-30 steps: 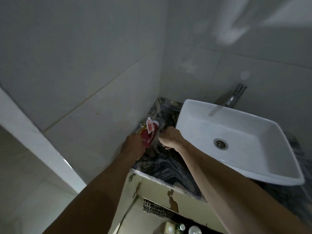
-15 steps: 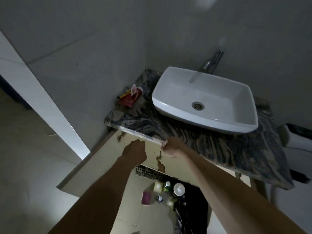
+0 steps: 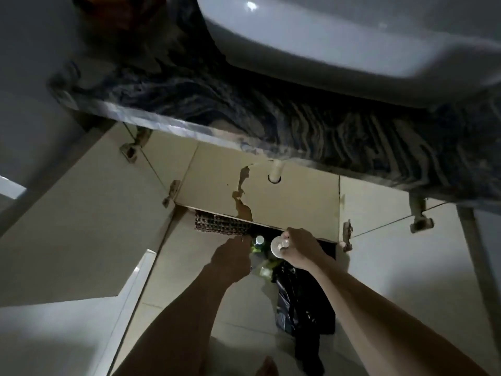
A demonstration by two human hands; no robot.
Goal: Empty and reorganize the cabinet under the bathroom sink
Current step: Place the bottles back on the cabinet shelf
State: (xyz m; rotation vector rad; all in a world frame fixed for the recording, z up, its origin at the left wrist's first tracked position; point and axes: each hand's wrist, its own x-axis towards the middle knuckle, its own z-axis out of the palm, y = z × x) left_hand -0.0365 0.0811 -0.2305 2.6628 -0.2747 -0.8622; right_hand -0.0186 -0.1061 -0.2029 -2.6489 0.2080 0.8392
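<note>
Right hand (image 3: 298,249) grips a white-capped container (image 3: 279,246); left hand (image 3: 233,257) reaches beside a green bottle (image 3: 259,244), its grasp unclear; crowded bottles could topple if knocked

White-capped bottle (image 3: 259,241) upright beside round white container (image 3: 278,246).

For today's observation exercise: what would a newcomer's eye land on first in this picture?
Probably the two hands low in the middle: the right hand grips a white round lid, and the left hand reaches beside a green bottle. Above looms the white sink on its dark marbled counter; a black bag lies below the hands.
</note>
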